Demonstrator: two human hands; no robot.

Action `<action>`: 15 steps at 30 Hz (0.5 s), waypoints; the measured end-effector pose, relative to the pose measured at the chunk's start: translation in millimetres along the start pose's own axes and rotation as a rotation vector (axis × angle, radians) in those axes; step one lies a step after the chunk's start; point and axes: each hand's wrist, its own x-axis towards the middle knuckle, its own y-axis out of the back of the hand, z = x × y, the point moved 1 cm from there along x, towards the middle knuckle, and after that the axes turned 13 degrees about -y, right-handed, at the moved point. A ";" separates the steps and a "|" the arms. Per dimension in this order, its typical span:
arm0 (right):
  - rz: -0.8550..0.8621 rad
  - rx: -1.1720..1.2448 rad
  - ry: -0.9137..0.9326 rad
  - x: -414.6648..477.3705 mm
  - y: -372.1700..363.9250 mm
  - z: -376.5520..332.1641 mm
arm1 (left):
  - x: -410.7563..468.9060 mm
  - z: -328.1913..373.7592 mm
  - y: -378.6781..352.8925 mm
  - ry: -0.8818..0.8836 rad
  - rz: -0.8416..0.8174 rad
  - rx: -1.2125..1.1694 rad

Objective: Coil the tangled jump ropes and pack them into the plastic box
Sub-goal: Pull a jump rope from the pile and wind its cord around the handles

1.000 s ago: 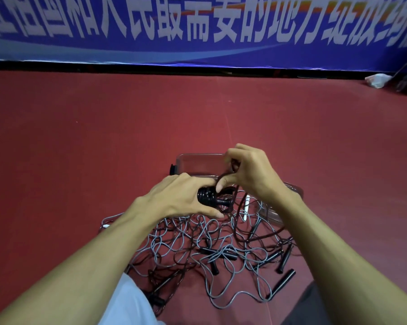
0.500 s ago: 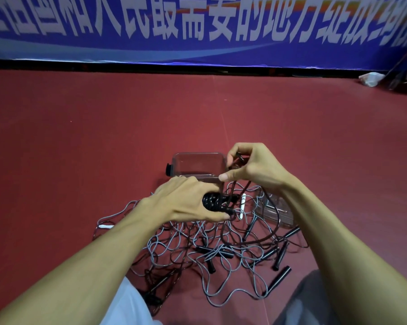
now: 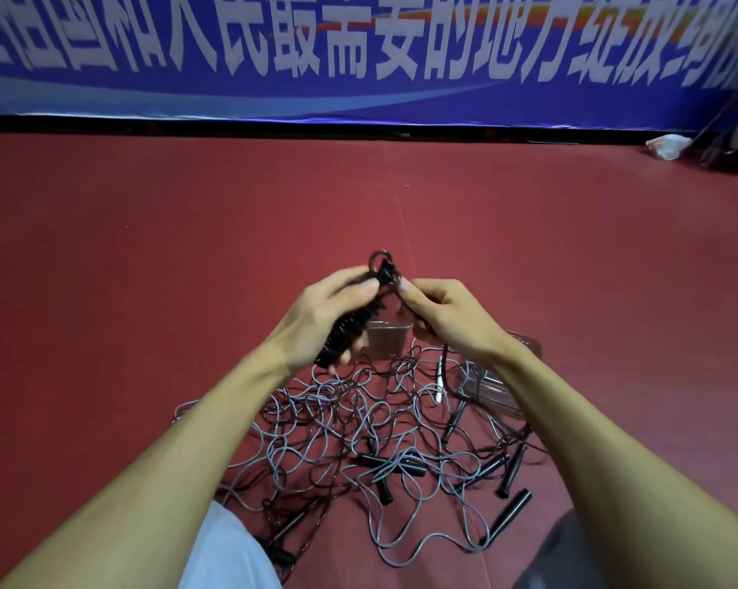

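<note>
My left hand [image 3: 329, 316] grips a tightly coiled black jump rope bundle [image 3: 350, 333], held up above the floor. A small loop of the rope [image 3: 380, 261] sticks out at the bundle's top. My right hand [image 3: 443, 316] pinches the rope end right next to that loop. Below the hands a tangle of grey and black jump ropes [image 3: 358, 440] with several black handles spreads over the red floor. The clear plastic box [image 3: 386, 340] stands behind the tangle, mostly hidden by my hands. Its clear lid [image 3: 490, 388] lies to the right, under my right forearm.
A blue banner with white characters [image 3: 358, 57] runs along the far wall. A white crumpled bag [image 3: 666, 145] and dark gear sit at the far right. My knees show at the bottom edge, white fabric [image 3: 231, 554] on the left and grey [image 3: 571, 554] on the right.
Both hands have risen with the coiled bundle, which now stands more upright. My right hand has come in close to the bundle's top. The view has tilted slightly.
</note>
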 end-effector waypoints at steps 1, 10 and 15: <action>-0.010 -0.037 -0.017 1.9 -2.4 2.2 | 0.3 -2.2 2.9 0.028 0.035 -0.030; -0.070 -0.435 -0.076 7.1 -18.3 6.9 | 4.5 -12.2 11.5 0.206 0.319 0.046; -0.127 -0.676 -0.132 1.9 -15.0 7.7 | 9.8 -27.1 16.9 0.204 0.377 0.243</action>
